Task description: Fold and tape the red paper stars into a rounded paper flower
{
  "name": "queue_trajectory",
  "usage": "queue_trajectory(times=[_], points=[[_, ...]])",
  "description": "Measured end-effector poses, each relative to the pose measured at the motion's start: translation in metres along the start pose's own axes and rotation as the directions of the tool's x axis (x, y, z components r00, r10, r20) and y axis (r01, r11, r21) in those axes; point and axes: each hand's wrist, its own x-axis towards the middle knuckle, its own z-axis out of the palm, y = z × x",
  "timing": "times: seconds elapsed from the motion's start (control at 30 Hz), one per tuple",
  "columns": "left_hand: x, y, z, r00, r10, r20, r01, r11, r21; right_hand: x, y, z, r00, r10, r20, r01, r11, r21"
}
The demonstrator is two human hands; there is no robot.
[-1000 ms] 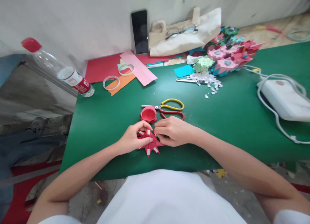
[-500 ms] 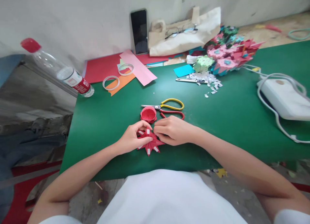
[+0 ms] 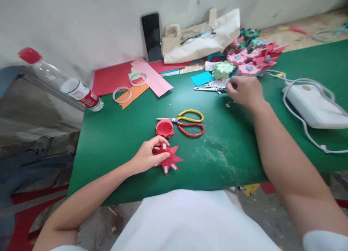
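Note:
My left hand point(image 3: 148, 155) grips a red paper star point(image 3: 170, 159) with white strips on several of its points, thumb pressed on its middle. Just beyond it stands a round red folded-paper cup point(image 3: 165, 128). Scissors point(image 3: 190, 116) with one yellow and one red handle lie beside the cup, blades to the left. My right hand point(image 3: 246, 91) is closed over the heap of small white paper bits point(image 3: 217, 83), at the right end of a paper knife point(image 3: 208, 89). Whatever its fingers hold, if anything, is hidden.
Tape rolls point(image 3: 122, 94) rest on coloured paper strips point(image 3: 153, 79) at the back left, near a plastic bottle point(image 3: 81, 93). A phone point(image 3: 151, 37) leans on the wall beside a cloth bag point(image 3: 199, 48). Paper flowers point(image 3: 248, 62) and a white corded box point(image 3: 315, 108) stand to the right.
My right hand has left the red star and moved far right and forward to the white paper bits. My left hand keeps hold of the star in the same place.

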Motion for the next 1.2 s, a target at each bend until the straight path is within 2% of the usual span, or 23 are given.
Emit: queue_trajectory(times=[0.23,0.4,0.53,0.6,0.67,0.73,0.8,0.93,1.0,1.07,1.2], points=[[-0.001,-0.002,-0.001,0.998,0.059,-0.005,-0.058,0.998,0.036,0.003,0.004,0.009,0.985,0.174,0.016,-0.173,0.983,-0.067],[0.0,-0.005,-0.001,0.997,0.083,0.0,-0.083,0.996,0.024,0.002,0.002,0.009,0.979,0.203,-0.032,-0.204,0.978,-0.045],[0.002,-0.007,0.0,0.998,0.063,0.008,-0.063,0.997,-0.041,-0.002,-0.007,0.006,0.991,0.099,-0.089,-0.096,0.995,0.037],[0.003,-0.007,0.001,0.999,0.044,-0.005,-0.045,0.997,-0.067,-0.009,-0.018,0.002,0.991,-0.009,-0.132,0.022,0.995,0.096],[0.003,-0.006,0.002,0.999,0.033,-0.017,-0.034,0.996,-0.08,-0.02,-0.036,-0.002,0.969,-0.176,-0.176,0.208,0.961,0.184],[0.003,-0.005,0.002,0.999,0.024,-0.022,-0.026,0.996,-0.085,-0.038,-0.06,-0.006,0.891,-0.384,-0.242,0.445,0.844,0.301],[0.003,-0.005,0.002,0.999,0.022,-0.023,-0.024,0.996,-0.091,-0.059,-0.086,-0.009,0.761,-0.561,-0.325,0.648,0.667,0.367],[0.003,-0.004,0.001,0.999,0.043,0.005,-0.042,0.995,-0.087,-0.098,-0.127,-0.009,0.504,-0.783,-0.365,0.851,0.377,0.366],[0.003,-0.002,0.001,0.998,0.055,0.028,-0.053,0.996,-0.068,-0.111,-0.138,-0.006,0.417,-0.825,-0.381,0.891,0.286,0.353],[0.003,-0.001,0.0,0.997,0.067,0.039,-0.065,0.997,-0.05,-0.118,-0.143,-0.002,0.385,-0.833,-0.398,0.899,0.241,0.365],[0.003,0.0,0.001,0.998,0.068,0.013,-0.067,0.996,-0.057,-0.12,-0.144,0.006,0.405,-0.826,-0.393,0.885,0.245,0.396]])
